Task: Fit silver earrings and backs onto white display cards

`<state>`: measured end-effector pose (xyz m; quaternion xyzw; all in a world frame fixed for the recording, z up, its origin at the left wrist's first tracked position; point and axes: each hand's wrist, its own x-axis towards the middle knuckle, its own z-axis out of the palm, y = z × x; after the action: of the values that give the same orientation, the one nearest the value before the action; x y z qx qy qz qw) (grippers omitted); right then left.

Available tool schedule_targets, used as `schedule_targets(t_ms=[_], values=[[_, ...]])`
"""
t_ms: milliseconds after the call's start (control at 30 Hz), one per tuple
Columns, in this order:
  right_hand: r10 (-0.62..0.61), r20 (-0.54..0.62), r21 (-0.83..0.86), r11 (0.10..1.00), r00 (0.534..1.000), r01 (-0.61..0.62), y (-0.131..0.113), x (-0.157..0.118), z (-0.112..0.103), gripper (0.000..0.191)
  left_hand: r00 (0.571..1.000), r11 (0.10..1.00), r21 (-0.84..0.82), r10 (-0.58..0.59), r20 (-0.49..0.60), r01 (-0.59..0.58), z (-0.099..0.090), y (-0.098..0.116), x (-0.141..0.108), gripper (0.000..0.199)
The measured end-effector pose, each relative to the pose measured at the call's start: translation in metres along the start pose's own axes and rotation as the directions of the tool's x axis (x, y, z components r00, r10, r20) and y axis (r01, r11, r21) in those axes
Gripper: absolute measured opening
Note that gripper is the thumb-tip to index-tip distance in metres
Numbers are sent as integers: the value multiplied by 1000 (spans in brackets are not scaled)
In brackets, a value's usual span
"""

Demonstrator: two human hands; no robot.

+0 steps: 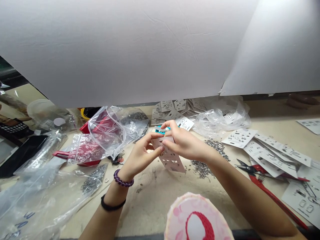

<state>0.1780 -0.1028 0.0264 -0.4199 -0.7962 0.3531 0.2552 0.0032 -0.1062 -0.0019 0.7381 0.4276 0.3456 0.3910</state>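
A white earring card (173,161) with small slots and metal pieces hangs tilted above the table, in front of me. My left hand (142,153) pinches its upper left side between thumb and fingers. On its upper right, my right hand (186,143) is closed, thumb against the card's face and index finger bent over the top edge. Any small piece between the right fingertips is hidden. Just behind the hands shows part of a turquoise object (160,129). To the right of the card, small silver metal parts (202,168) lie in a loose heap, partly behind my right forearm.
Filled earring cards (270,155) overlap at right, beside red-handled pliers (275,196). More cards (175,108) are piled at the back near a crumpled plastic bag (220,120). Plastic bags and red scoops (87,155) crowd the left. A white panel (137,53) stands across the back.
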Motion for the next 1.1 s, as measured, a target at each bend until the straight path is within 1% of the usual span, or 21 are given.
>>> schedule_targets(t_ms=[67,133,333,433,567,700,767,833,900,933,1000,1067,1100], values=[[-6,-11,-24,1000,1000,6,0,-1,2,28,1000,1000,29,2,-9,-2,-2,0,0,27],[-7,-22,-37,999,1000,6,0,-1,3,28,1000,998,58,32,0,-31,-3,-1,-1,27],[-2,-16,-48,999,1000,1,-1,-2,3,30,996,993,89,77,54,-82,-5,-2,-2,34],[-1,-20,-69,998,1000,0,-2,-2,2,29,996,990,114,79,41,-83,-4,-1,-1,32],[-2,-19,-98,995,1000,0,-5,-1,4,30,996,977,192,90,1,-88,-4,3,-2,27],[-14,-19,-144,990,1000,11,-10,-3,7,31,998,955,290,50,32,-58,-8,8,-5,23],[-31,-26,-170,985,999,26,-12,-4,8,32,999,931,362,36,41,-49,-10,9,-7,25],[-49,-33,-186,982,998,42,-12,-5,9,33,998,917,396,42,38,-54,-10,10,-9,28],[-56,-57,-178,983,997,45,-11,-5,9,33,999,934,353,51,19,-54,-9,9,-10,32],[-57,-84,-151,987,995,44,-10,-5,8,32,999,954,298,50,-13,-44,-7,9,-10,33],[-71,-196,-58,996,978,61,-9,-3,4,30,990,992,129,19,-138,-1,-3,6,-8,30],[-104,-361,26,992,927,122,-7,-1,-1,22,953,994,-87,-86,-291,63,3,2,-4,27],[-125,-429,38,987,895,156,-5,0,-4,17,928,975,-198,-163,-335,100,5,1,-2,27]])
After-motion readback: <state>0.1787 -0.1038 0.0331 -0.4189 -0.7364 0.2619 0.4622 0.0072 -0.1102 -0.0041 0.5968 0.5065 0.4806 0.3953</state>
